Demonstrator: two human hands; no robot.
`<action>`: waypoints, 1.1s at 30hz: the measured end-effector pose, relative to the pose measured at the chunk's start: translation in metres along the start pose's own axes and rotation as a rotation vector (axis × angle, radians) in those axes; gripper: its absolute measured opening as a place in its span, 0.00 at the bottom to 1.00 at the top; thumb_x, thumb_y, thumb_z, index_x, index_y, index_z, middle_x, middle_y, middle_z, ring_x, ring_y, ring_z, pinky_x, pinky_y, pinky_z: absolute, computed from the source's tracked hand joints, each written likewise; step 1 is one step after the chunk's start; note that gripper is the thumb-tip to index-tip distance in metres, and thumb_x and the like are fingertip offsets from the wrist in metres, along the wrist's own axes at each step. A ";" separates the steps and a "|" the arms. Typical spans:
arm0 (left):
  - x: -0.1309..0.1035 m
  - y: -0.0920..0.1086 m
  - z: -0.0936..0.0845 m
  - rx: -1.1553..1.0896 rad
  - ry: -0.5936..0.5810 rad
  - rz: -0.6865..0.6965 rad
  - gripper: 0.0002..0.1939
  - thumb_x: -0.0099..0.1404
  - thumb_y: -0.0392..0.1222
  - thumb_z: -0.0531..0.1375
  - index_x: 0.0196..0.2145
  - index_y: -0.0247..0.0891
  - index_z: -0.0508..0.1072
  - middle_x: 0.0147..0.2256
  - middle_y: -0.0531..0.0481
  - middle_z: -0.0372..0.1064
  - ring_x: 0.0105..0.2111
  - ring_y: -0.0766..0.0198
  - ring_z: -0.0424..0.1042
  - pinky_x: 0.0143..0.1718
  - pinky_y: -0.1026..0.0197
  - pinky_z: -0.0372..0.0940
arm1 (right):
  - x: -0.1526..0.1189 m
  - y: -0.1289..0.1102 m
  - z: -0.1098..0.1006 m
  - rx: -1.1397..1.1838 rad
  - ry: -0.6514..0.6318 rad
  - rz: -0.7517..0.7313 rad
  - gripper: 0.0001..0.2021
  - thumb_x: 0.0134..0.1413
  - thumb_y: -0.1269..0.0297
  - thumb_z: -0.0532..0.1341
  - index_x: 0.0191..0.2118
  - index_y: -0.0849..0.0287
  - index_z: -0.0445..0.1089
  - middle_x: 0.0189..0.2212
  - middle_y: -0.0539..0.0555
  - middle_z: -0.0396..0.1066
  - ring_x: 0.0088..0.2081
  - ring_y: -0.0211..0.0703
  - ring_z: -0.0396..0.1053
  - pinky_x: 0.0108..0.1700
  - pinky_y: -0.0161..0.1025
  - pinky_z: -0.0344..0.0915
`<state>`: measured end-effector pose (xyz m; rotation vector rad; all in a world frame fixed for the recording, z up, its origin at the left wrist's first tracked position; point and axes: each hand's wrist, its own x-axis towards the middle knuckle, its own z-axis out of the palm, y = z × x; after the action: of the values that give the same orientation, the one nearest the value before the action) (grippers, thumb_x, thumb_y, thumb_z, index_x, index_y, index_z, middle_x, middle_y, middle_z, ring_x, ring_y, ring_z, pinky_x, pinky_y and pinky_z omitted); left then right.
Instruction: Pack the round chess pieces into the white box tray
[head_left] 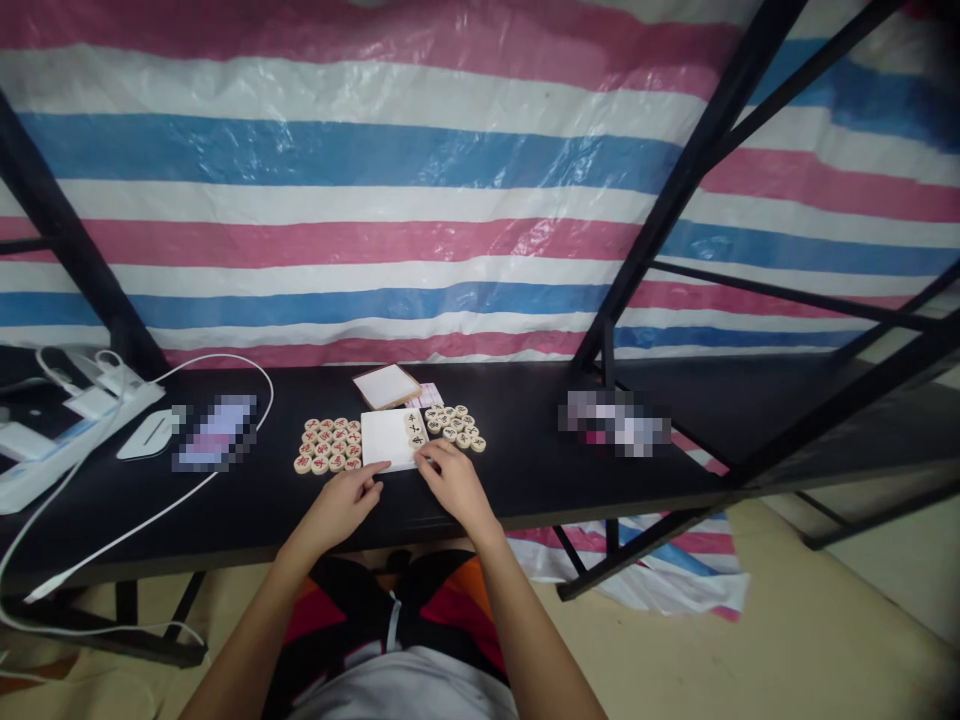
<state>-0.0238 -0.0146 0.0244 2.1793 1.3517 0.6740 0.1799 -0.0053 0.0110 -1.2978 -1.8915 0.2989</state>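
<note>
One head-worn view, facing forward and down over both hands [341, 508] at the desk [525, 425], fairly near, striped sheeting [360, 160] beyond

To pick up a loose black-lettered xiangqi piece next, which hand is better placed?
Probably the right hand: it is beside the black-lettered xiangqi pieces, while the left hand is nearer the red-lettered ones.
</note>
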 end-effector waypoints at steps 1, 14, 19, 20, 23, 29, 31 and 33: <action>0.000 0.000 0.000 0.001 0.002 -0.002 0.21 0.64 0.43 0.50 0.51 0.37 0.69 0.25 0.52 0.67 0.25 0.66 0.63 0.30 0.66 0.57 | 0.000 0.000 0.000 0.007 0.000 -0.002 0.10 0.59 0.66 0.52 0.35 0.57 0.71 0.36 0.53 0.69 0.37 0.38 0.67 0.42 0.34 0.63; 0.001 0.002 -0.001 0.015 -0.026 -0.019 0.21 0.64 0.43 0.49 0.51 0.35 0.69 0.24 0.53 0.65 0.24 0.66 0.61 0.29 0.65 0.55 | 0.000 0.007 0.005 -0.386 0.296 0.282 0.16 0.54 0.75 0.50 0.44 0.59 0.70 0.46 0.61 0.67 0.46 0.52 0.60 0.43 0.46 0.58; 0.000 0.002 -0.001 0.019 -0.022 -0.015 0.21 0.64 0.44 0.49 0.51 0.35 0.69 0.24 0.53 0.65 0.24 0.66 0.61 0.29 0.65 0.55 | -0.001 0.013 0.011 -0.444 0.233 0.258 0.16 0.52 0.76 0.52 0.43 0.59 0.71 0.44 0.63 0.68 0.46 0.53 0.59 0.43 0.46 0.57; 0.000 0.002 -0.001 0.017 -0.019 -0.014 0.21 0.64 0.43 0.49 0.51 0.35 0.69 0.24 0.53 0.65 0.24 0.66 0.61 0.29 0.65 0.55 | -0.001 0.014 0.011 -0.448 0.238 0.251 0.15 0.52 0.75 0.52 0.42 0.59 0.71 0.44 0.62 0.68 0.46 0.52 0.59 0.43 0.46 0.57; 0.000 0.001 0.000 0.005 -0.006 -0.011 0.21 0.64 0.43 0.49 0.51 0.36 0.69 0.24 0.53 0.66 0.25 0.66 0.62 0.29 0.65 0.55 | -0.002 0.013 0.011 -0.464 0.281 0.247 0.14 0.53 0.74 0.52 0.42 0.58 0.71 0.45 0.61 0.67 0.47 0.52 0.59 0.45 0.47 0.57; -0.001 0.002 0.000 0.004 -0.003 -0.015 0.21 0.64 0.43 0.49 0.51 0.37 0.69 0.25 0.53 0.66 0.25 0.66 0.62 0.29 0.65 0.55 | -0.001 0.012 0.011 -0.481 0.258 0.291 0.15 0.53 0.75 0.52 0.44 0.60 0.70 0.45 0.62 0.67 0.47 0.54 0.59 0.47 0.49 0.55; -0.001 0.001 0.000 0.005 -0.001 -0.013 0.21 0.64 0.43 0.49 0.52 0.37 0.69 0.24 0.53 0.65 0.25 0.66 0.62 0.29 0.65 0.55 | -0.001 0.012 0.011 -0.471 0.239 0.304 0.15 0.53 0.75 0.51 0.43 0.60 0.71 0.44 0.63 0.67 0.46 0.54 0.60 0.45 0.48 0.56; -0.001 0.000 0.000 0.008 -0.002 -0.012 0.21 0.64 0.43 0.49 0.52 0.36 0.69 0.24 0.53 0.65 0.24 0.66 0.61 0.29 0.65 0.55 | -0.001 0.011 0.011 -0.458 0.248 0.308 0.15 0.53 0.75 0.51 0.43 0.60 0.71 0.42 0.64 0.67 0.45 0.53 0.60 0.44 0.48 0.56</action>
<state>-0.0236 -0.0153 0.0243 2.1761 1.3677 0.6628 0.1801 0.0013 -0.0030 -1.8435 -1.5973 -0.1504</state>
